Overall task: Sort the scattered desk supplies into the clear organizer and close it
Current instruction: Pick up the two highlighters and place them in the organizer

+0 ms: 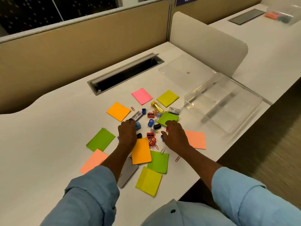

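Sticky notes and sharpeners ring both hands; clear organizer sits right.

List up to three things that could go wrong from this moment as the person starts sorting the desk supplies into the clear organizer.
1. The paper clips lie tangled among the sharpeners; lifting one may drag others out.
2. One paper clip and the clear organizer sit near the desk edge, so a sweeping right hand could knock them off.
3. The transparent lid is hard to see and could get bumped.
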`<move>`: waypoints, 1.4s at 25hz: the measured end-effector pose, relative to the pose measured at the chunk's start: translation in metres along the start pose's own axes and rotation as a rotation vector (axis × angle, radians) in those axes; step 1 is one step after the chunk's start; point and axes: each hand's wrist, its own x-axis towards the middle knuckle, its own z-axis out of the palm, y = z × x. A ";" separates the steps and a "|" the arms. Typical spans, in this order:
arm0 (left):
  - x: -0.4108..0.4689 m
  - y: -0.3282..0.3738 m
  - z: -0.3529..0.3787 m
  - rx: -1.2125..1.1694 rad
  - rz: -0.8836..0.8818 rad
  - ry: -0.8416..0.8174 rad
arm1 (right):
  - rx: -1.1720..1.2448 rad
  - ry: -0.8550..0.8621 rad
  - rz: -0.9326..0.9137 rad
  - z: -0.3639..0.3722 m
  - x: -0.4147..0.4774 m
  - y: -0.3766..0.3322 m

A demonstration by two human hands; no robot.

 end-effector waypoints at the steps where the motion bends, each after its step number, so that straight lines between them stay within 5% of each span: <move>1: 0.001 -0.001 -0.003 0.018 -0.002 0.002 | -0.026 0.013 0.000 0.000 0.011 -0.001; 6: 0.003 0.010 -0.010 -0.109 -0.024 0.117 | -0.109 0.022 0.025 -0.008 0.075 -0.007; 19: 0.012 0.081 -0.024 -0.907 -0.509 0.319 | -0.231 -0.178 -0.218 -0.006 0.153 0.007; 28: 0.049 0.175 -0.020 -1.245 -0.501 0.326 | 0.444 -0.222 0.023 -0.073 0.156 0.041; 35: 0.085 0.265 -0.016 -1.338 -0.441 0.232 | 0.471 0.136 0.122 -0.154 0.172 0.137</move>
